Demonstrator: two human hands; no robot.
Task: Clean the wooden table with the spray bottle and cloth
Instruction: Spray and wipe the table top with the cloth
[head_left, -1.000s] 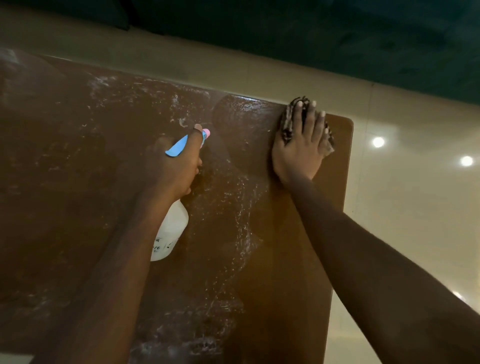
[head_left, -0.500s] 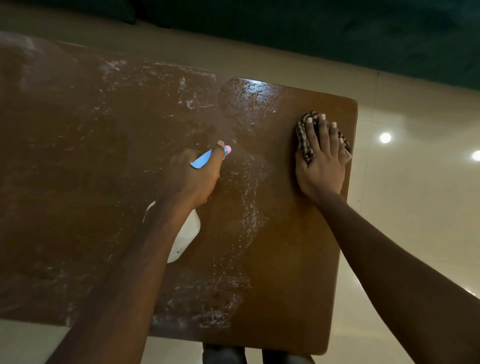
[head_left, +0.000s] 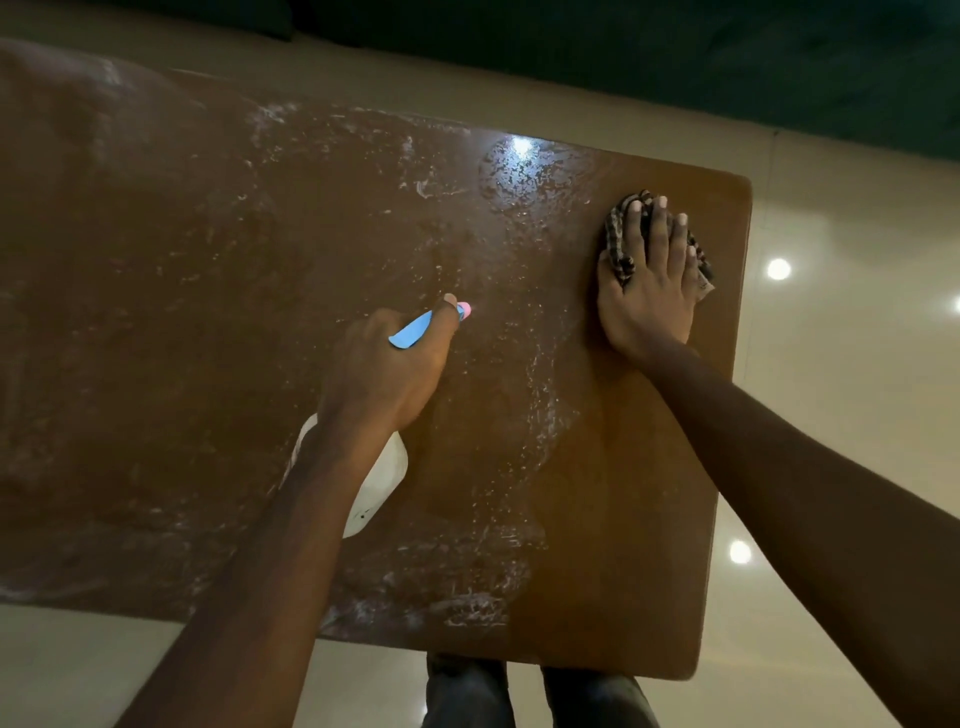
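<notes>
Colours and patterns noted

Spray bottle: white body, blue trigger, pink nozzle. Cloth: dark-and-cream check. Table: brown wood, white streaks. Floor: cream.

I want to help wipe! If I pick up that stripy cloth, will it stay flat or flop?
Probably flop: the checked cloth is bunched in folds under the right hand. Likely damp, so a bit heavier, since the wooden table nearby shines wet.

Floor: glossy cream tile, grout line at right. Round light reflections on floor, right side. Top of view: dark teal backdrop, wall or fabric, cannot tell. Ambient light: dim.
</notes>
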